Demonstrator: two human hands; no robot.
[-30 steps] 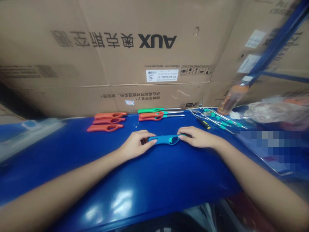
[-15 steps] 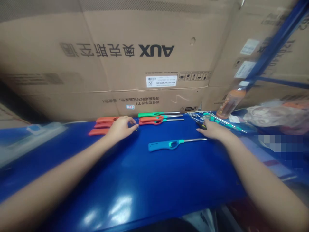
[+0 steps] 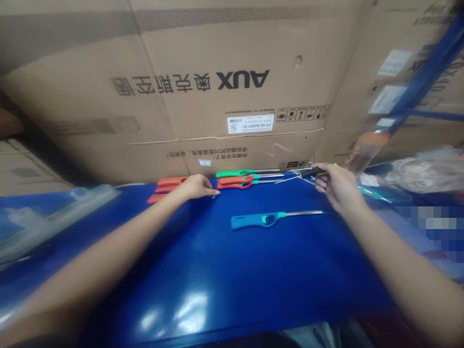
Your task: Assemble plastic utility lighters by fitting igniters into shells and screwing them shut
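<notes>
My right hand (image 3: 339,186) grips a screwdriver (image 3: 313,171) by its black and yellow handle, the thin shaft slanting down to the left. My left hand (image 3: 199,187) is closed in a pinch beside the red lighter parts; a tiny item seems to be at its fingertips, too small to name. Under that wrist lie several red handle pieces (image 3: 166,182), partly hidden. Just right of it are a green lighter (image 3: 234,173) and red lighters (image 3: 235,182) with metal rods pointing right. A blue long-necked lighter (image 3: 253,220) lies nearer on the blue table (image 3: 217,261).
A large cardboard box (image 3: 181,116) stands along the back edge. On the right are an orange-brown bottle (image 3: 368,152), crumpled plastic bags (image 3: 427,176) and a blue metal post (image 3: 424,82). A clear plastic item (image 3: 76,208) lies at left.
My right hand has lifted from the pile of rods at the back right, and the screwdriver in it now shows more fully. My left hand keeps its pinch. The view has shifted slightly.
</notes>
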